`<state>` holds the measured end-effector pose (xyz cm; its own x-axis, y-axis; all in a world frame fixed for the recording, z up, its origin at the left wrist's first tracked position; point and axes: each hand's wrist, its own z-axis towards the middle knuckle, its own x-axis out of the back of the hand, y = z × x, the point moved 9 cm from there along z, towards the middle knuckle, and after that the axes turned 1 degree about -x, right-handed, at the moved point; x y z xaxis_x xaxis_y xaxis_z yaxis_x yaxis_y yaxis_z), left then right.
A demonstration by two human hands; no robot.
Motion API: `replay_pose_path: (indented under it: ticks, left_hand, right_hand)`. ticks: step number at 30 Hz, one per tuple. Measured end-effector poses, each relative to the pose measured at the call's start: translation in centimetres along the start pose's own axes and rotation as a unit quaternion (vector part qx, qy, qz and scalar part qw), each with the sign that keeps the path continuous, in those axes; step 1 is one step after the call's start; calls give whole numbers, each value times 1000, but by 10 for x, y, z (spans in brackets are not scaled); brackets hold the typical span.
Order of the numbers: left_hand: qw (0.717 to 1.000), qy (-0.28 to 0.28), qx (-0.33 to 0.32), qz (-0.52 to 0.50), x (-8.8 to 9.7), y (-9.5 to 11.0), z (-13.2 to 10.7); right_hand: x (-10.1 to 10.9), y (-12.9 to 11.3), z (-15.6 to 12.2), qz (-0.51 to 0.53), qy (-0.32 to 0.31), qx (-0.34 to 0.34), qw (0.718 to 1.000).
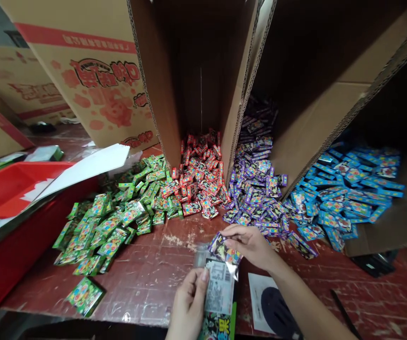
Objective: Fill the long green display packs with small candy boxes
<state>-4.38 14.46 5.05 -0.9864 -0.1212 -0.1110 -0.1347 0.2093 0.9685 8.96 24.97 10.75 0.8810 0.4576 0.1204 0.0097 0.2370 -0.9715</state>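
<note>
My left hand [189, 300] is closed on a packaging bag [219, 293], with its thumb over the edge. The bag has a pale panel of small print and a barcode, a green lower end with large characters, and a clear plastic upper end. Between the thumb and fingers of my right hand [251, 243] is a small purple candy packet [221, 248] with a colourful print. That packet overlaps the top of the bag; whether any of it is inside, I cannot tell. Purple packets [253, 198] lie heaped just beyond my right hand.
Green packets [113, 236] are piled at left, red packets [203, 179] in the middle, blue packets [348, 189] at right, spilling from tall cardboard boxes [107, 85]. A red bin [22, 177] stands at left. A white sheet with a dark oval [277, 307] lies near my right forearm.
</note>
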Motion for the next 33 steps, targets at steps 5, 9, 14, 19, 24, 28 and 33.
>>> replay_pose_path:
  ticks: [5, 9, 14, 19, 24, 28, 33]
  left_hand:
    - [1000, 10, -5, -8, 3, 1, 0]
    - [1000, -3, 0, 5, 3, -1, -3]
    - [1000, -11, -2, 4, 6, -1, -5]
    - [1000, 18, -9, -21, 23, -4, -3]
    - [996, 60, 5, -70, 35, -15, -6]
    - [993, 86, 7, -83, 48, -18, -8]
    - [990, 87, 20, -111, 60, -24, -8]
  right_hand:
    - [-3, -5, 4, -48, -28, -11, 998]
    - [1, -11, 13, -65, -23, -17, 998]
    - [-28, -8, 5, -75, -127, -49, 988]
    - [-46, -4, 1, -136, -131, 8, 982]
    - [14, 13, 97, -332, 134, -16, 934]
    - [29, 40, 170, -379, 162, -62, 909]
    - [25, 71, 165, -383, 139, -85, 909]
